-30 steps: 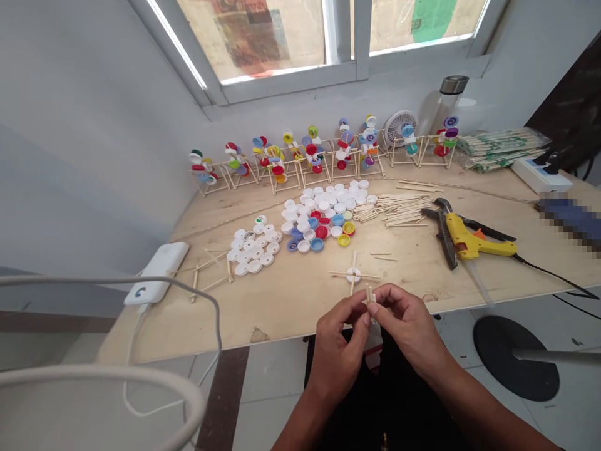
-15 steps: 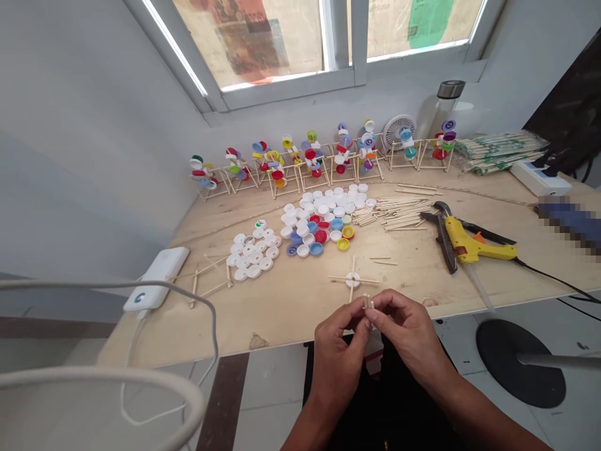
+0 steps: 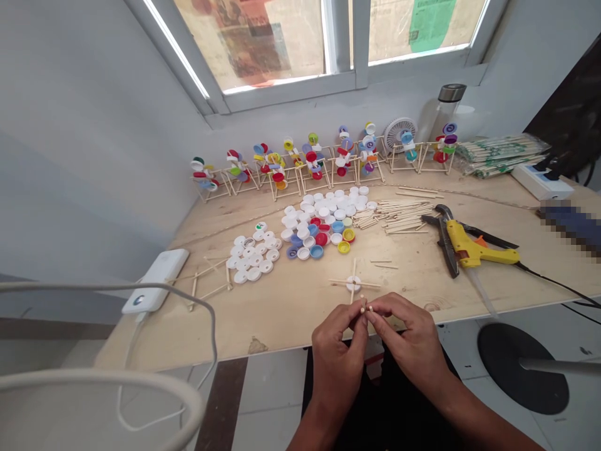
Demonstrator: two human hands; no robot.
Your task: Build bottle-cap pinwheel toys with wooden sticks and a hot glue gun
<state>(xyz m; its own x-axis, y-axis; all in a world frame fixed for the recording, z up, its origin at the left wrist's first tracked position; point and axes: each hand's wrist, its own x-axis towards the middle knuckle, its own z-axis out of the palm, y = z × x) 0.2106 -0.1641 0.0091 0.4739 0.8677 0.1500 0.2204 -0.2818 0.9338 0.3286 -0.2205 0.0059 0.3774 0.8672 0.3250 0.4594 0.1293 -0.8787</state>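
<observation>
My left hand (image 3: 339, 344) and my right hand (image 3: 410, 332) meet at the table's front edge, each pinching short wooden sticks (image 3: 363, 305) whose ends poke up between the fingertips. How many sticks there are is hard to tell. Just beyond the fingers, a white cap with sticks crossed over it (image 3: 353, 284) lies on the table. Two thin sticks (image 3: 385, 263) lie to its right. Farther back are loose white caps (image 3: 253, 257), a pile of coloured caps (image 3: 321, 238) and a heap of sticks (image 3: 404, 213).
A yellow glue gun (image 3: 483, 252) and black-handled pliers (image 3: 448, 244) lie at right. Stick frames with coloured caps (image 3: 312, 166) line the wall. A white power bank (image 3: 157, 282), cable and stick frame (image 3: 211, 282) are at left. A fan (image 3: 399, 134) and bottle (image 3: 446, 113) stand behind.
The stick ends between my fingers have tilted and spread slightly apart. My hands stay in nearly the same place.
</observation>
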